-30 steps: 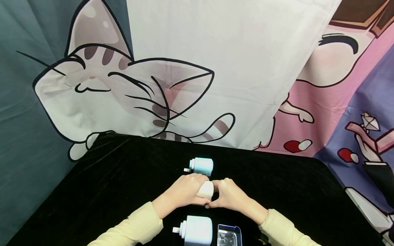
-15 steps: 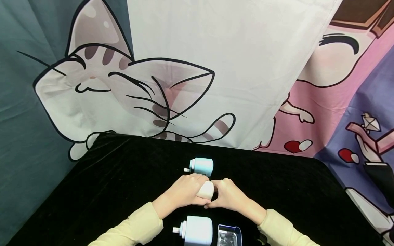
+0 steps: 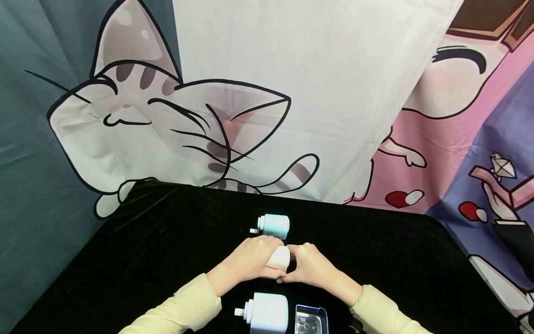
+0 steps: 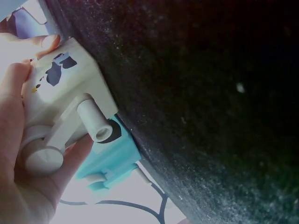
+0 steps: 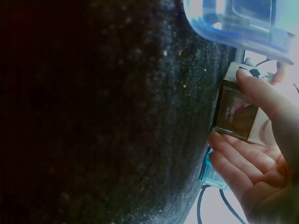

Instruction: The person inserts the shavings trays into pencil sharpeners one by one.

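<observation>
A white hand-crank pencil sharpener is between my two hands over the black cloth. My left hand grips its body from the left. In the left wrist view, the crank handle sticks out, and the body bears a small dark printed picture. My right hand pinches the opposite end between thumb and fingertips. There the right wrist view shows a see-through shavings drawer seated in the body. A teal pencil sharpener lies just beyond my left hand.
Nearer my body lies a light-blue crank sharpener. To its right sits a clear, blue-rimmed drawer. Black velvety cloth covers the table. Behind it hangs a cartoon-printed curtain.
</observation>
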A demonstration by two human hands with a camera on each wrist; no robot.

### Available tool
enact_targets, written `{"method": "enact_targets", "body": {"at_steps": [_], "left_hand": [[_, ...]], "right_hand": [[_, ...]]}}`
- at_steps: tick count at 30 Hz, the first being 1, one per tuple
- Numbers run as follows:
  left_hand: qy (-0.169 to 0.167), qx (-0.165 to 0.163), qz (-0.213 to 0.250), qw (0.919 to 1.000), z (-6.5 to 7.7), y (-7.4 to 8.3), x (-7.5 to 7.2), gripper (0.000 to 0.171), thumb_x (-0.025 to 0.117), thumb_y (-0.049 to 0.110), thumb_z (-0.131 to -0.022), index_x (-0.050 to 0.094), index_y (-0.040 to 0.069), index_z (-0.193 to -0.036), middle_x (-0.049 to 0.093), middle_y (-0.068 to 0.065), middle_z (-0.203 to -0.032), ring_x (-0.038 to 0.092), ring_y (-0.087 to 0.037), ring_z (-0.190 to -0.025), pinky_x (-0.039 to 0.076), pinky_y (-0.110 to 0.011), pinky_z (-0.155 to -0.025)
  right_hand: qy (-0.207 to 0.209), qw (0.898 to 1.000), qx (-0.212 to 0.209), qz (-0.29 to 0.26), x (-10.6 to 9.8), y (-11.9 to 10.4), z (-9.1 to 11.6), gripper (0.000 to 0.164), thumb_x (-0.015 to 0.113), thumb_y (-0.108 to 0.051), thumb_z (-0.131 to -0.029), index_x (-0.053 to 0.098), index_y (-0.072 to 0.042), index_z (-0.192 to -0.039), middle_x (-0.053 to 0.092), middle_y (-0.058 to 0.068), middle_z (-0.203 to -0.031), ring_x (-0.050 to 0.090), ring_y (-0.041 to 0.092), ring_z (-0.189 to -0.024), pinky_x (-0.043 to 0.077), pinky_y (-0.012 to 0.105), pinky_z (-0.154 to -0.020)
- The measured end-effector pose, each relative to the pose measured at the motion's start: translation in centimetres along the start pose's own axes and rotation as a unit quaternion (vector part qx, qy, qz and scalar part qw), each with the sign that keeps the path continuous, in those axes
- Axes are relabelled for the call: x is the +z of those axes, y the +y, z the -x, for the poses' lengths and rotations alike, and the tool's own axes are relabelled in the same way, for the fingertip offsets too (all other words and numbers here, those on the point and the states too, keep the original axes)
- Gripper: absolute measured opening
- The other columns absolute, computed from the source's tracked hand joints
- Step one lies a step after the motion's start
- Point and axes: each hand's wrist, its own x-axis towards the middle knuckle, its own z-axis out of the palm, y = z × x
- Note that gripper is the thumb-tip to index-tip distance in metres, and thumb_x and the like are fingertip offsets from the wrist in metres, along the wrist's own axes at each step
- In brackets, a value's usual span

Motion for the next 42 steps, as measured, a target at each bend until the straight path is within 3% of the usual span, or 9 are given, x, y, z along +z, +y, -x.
{"method": "enact_targets", "body": {"at_steps": [19,30,42], "left_hand": [[-0.032,-0.018,-0.008,0.9993,-0.1,0.0,-0.5,0.051,0.065,0.055,-0.073,0.054,0.015,-0.103,0.057,0.004,-0.085,0.051,-0.008,-0.075,0.047,-0.025,-0.059],[-0.022,-0.026,-0.022,0.9992,-0.2,0.2,-1.0,0.057,0.063,0.058,-0.073,0.056,0.012,-0.106,0.060,0.001,-0.090,0.052,-0.009,-0.077,0.048,-0.025,-0.060],[-0.008,-0.038,-0.018,0.9991,-0.2,0.4,-2.4,0.058,0.062,0.059,-0.074,0.057,0.012,-0.108,0.063,-0.002,-0.097,0.054,-0.011,-0.080,0.049,-0.025,-0.061]], "right_hand": [[0.009,1.000,0.002,0.008,-0.2,0.2,0.3,0.050,0.076,-0.052,-0.062,0.062,-0.016,-0.094,0.069,-0.007,-0.085,0.059,-0.001,-0.081,0.050,0.021,-0.067],[0.010,1.000,0.010,0.010,-0.8,0.0,0.7,0.050,0.078,-0.046,-0.062,0.063,-0.015,-0.098,0.069,-0.006,-0.089,0.059,0.001,-0.084,0.051,0.025,-0.073],[0.043,0.999,0.006,0.021,-1.6,0.0,1.5,0.055,0.081,-0.041,-0.060,0.064,-0.011,-0.102,0.069,0.000,-0.095,0.060,0.006,-0.087,0.051,0.025,-0.075]]}}
